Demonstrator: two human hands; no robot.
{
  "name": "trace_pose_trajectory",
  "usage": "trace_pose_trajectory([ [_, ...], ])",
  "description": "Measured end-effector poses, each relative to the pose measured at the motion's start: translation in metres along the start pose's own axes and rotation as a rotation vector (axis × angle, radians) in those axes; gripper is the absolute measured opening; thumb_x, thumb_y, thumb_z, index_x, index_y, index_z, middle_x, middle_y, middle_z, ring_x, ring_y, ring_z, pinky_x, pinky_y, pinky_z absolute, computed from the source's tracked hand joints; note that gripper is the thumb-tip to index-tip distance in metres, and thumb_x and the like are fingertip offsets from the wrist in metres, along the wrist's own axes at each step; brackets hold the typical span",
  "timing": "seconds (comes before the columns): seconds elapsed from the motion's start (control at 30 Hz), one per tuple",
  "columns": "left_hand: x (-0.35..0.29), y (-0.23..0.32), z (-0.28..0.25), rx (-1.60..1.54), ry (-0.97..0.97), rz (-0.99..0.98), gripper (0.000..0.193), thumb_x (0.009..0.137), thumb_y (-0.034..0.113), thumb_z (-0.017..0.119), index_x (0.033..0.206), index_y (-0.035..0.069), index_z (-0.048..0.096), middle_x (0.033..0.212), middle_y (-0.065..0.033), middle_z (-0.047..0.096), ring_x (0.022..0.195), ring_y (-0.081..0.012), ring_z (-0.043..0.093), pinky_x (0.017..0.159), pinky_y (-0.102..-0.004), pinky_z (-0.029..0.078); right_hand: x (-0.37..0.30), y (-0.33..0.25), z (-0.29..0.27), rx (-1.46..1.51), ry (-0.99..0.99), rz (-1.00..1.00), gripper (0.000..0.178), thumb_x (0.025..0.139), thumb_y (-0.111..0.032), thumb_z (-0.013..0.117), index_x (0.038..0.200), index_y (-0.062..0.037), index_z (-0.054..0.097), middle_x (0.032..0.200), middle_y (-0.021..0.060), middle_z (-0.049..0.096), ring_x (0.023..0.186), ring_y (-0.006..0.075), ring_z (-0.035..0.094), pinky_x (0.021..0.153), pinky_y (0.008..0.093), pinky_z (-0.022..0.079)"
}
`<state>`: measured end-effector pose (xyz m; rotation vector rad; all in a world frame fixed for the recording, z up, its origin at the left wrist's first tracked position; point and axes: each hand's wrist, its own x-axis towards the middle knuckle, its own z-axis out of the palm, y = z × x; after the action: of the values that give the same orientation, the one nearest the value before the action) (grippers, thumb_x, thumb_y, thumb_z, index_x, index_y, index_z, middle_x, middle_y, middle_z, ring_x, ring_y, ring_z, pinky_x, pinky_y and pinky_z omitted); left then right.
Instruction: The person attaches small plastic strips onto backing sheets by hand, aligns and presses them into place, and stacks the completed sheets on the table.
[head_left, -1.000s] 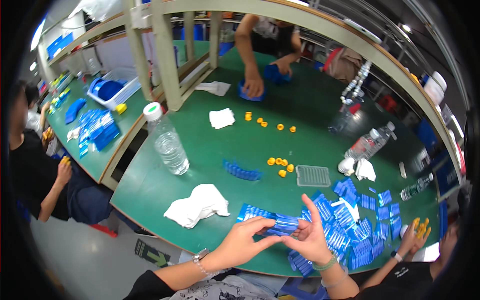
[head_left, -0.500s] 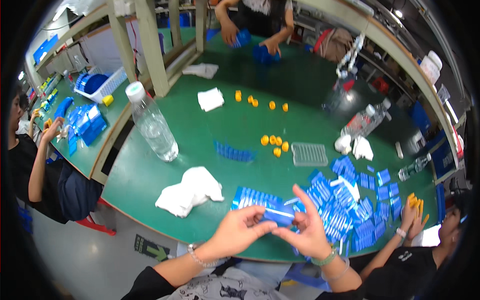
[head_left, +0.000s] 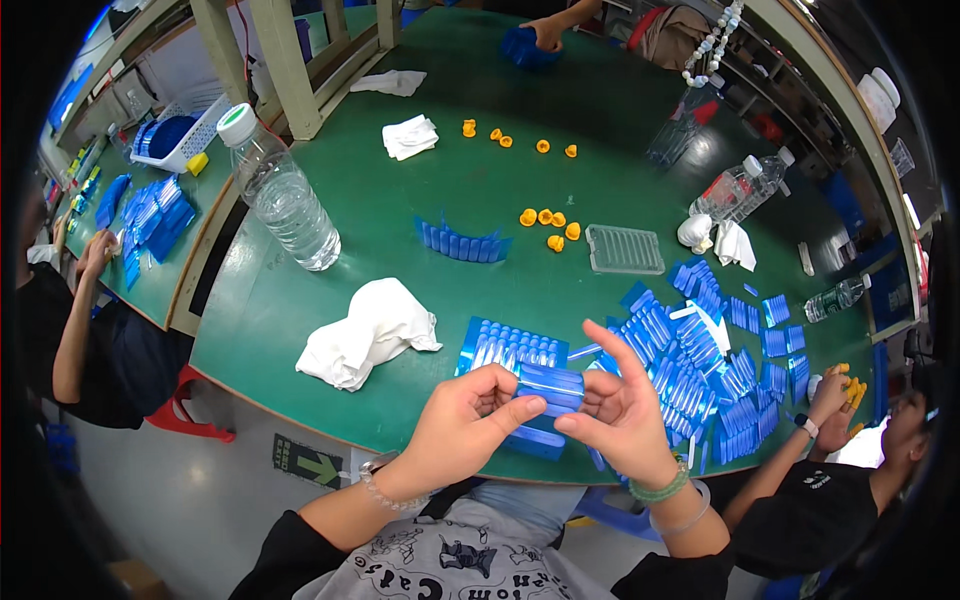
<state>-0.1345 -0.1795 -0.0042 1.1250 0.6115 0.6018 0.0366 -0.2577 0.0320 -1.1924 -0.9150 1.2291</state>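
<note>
Head view, green bench [head_left: 560, 130]. Both hands at 6 o'clock, just over near bench edge. Left hand [head_left: 462, 425] and right hand [head_left: 622, 415] share one blue strip [head_left: 548, 388] of small tubes: left grip pinches its left end w/ thumb + forefinger, right grip pinches right end, other right fingers spread upward. Strip sits between the two grips, touching both, level, above a blue tray [head_left: 512, 350] that lies on bench directly at 12 from the hands. Progress (judgement): early-to-mid. Large heap of blue strips [head_left: 700, 370] at 2 o'clock looks unsorted, so most handling seems left; a short row of strips [head_left: 463, 243] stands further at 12, a clear tray [head_left: 624, 249] at 1, yellow caps [head_left: 548, 219] between them. White rag [head_left: 368, 332] at 10, water bottle [head_left: 283, 195] at 11. Can't tell if tubes in held strip are capped. Another person's hands at 3 and far 12.
</note>
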Motion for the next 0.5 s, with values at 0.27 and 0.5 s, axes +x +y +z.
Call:
trace_pose_trajectory([
  [0.27,-0.001,0.003,0.003,0.059,0.106,0.229,0.018,0.088,0.014,0.068,0.083,0.000,0.058,0.076,0.0002,0.058,0.070,-0.0050,0.050,0.064,-0.0223,0.044,-0.003,0.006,0.002,-0.141,-0.009,-0.042,0.070,0.081,0.006,0.068,0.141,-0.0015,0.032,0.074,-0.0017,0.054,0.075,0.0052,0.053,0.074,0.0211,0.044],
  [0.5,-0.010,0.004,-0.008,0.135,0.047,0.113,0.020,0.088,0.016,0.067,0.086,-0.001,0.058,0.075,-0.0030,0.059,0.071,-0.0082,0.054,0.064,-0.0243,0.044,0.004,0.009,0.008,0.028,0.057,-0.006,0.073,0.080,0.006,0.070,0.142,-0.0029,0.031,0.074,-0.0016,0.054,0.071,0.0050,0.052,0.071,0.0214,0.043],
])
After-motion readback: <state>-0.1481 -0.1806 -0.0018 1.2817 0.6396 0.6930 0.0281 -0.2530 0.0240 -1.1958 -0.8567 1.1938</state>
